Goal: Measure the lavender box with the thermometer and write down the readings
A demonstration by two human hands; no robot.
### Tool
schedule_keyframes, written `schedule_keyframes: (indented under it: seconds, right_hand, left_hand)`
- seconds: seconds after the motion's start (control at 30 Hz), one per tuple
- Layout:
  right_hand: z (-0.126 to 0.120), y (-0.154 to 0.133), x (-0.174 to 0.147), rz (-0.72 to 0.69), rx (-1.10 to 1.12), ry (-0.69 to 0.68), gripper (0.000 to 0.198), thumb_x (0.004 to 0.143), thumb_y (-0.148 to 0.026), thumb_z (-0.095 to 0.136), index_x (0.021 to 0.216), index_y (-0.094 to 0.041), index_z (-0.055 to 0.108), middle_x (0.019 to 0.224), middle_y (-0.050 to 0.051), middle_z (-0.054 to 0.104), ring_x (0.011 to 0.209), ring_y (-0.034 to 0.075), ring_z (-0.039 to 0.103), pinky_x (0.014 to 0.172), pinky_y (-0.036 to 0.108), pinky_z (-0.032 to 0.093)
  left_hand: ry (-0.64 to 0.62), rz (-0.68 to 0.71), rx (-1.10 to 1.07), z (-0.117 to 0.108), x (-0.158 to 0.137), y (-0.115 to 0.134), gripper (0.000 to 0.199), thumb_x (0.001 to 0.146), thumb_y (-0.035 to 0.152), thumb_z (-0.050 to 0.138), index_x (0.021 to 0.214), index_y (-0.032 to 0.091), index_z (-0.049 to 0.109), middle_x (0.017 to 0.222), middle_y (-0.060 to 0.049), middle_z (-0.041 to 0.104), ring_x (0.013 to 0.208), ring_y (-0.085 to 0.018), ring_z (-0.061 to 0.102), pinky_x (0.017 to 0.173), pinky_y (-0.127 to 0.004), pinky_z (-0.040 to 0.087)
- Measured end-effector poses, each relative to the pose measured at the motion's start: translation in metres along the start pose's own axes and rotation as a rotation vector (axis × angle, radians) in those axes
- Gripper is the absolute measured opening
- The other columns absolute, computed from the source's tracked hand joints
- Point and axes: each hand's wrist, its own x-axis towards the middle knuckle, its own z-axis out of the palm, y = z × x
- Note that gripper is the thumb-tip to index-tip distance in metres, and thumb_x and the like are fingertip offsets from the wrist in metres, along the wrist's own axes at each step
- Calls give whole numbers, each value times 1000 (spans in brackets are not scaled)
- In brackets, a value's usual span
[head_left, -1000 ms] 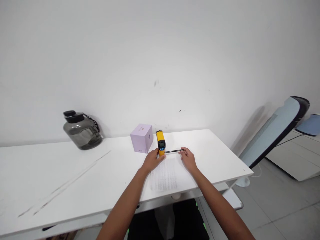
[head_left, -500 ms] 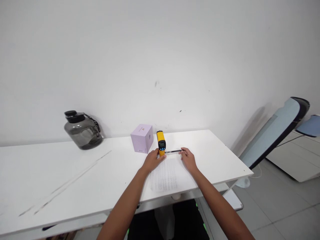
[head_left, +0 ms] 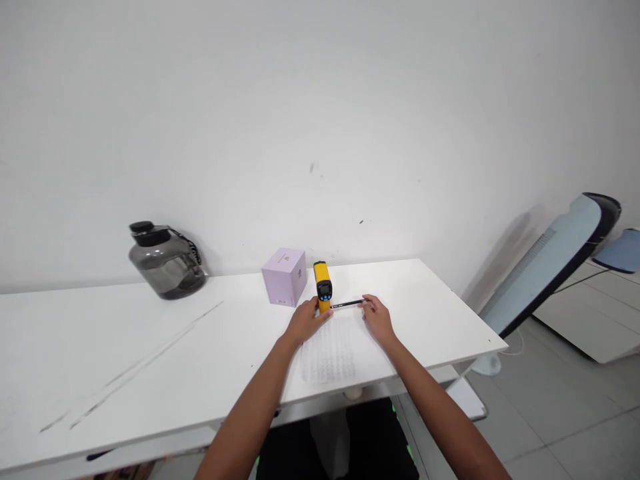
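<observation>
My left hand [head_left: 303, 321] is closed around the lower handle of a yellow and black infrared thermometer gun [head_left: 323, 275], held upright with its small screen and blue buttons facing me. A thin black pencil [head_left: 347, 303] reaches from beside the thermometer's handle to my right hand [head_left: 377, 318], whose fingers pinch its right end. Just left of the thermometer stands a lilac cube-shaped box [head_left: 279, 283]. Under and between my forearms the white tabletop carries a patch of grey smudges [head_left: 329, 353].
A large smoky-grey water jug [head_left: 167, 263] with a black lid stands by the wall at left. The white table [head_left: 440, 320] ends at a right edge. Beyond it, a pale blue padded board [head_left: 545, 260] leans against the wall above a tiled floor.
The pencil's left end has dipped very slightly. Both hands otherwise stay where they were, and the thermometer and box have not moved.
</observation>
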Motion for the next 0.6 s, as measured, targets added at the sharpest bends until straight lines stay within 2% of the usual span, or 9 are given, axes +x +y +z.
schedule_keyframes:
  seconds: [0.23, 0.37, 0.6]
  right_hand:
    - [-1, -1, 0, -20, 16, 25, 42, 81, -49, 55, 109, -19, 63, 91, 7, 75, 60, 16, 58, 65, 33, 51]
    - [-2, 0, 0, -31, 21, 94, 44, 82, -49, 52, 110, -17, 62, 91, 8, 74, 58, 16, 57, 64, 33, 50]
    - [-2, 1, 3, -10, -132, 143, 45, 82, -44, 52, 116, -17, 65, 89, 7, 75, 65, 19, 62, 66, 34, 52]
  left_hand:
    - [12, 0, 13, 1, 0, -1, 42, 85, 59, 54, 103, 22, 60, 93, -6, 65, 83, -22, 60, 70, -31, 41]
    - [12, 4, 16, 1, 1, -1, 41, 85, 59, 55, 102, 22, 60, 93, -6, 65, 83, -22, 60, 71, -32, 42]
    - [5, -22, 29, 0, 0, -1, 41, 83, 57, 57, 103, 22, 60, 96, -7, 65, 89, -25, 63, 75, -34, 45]
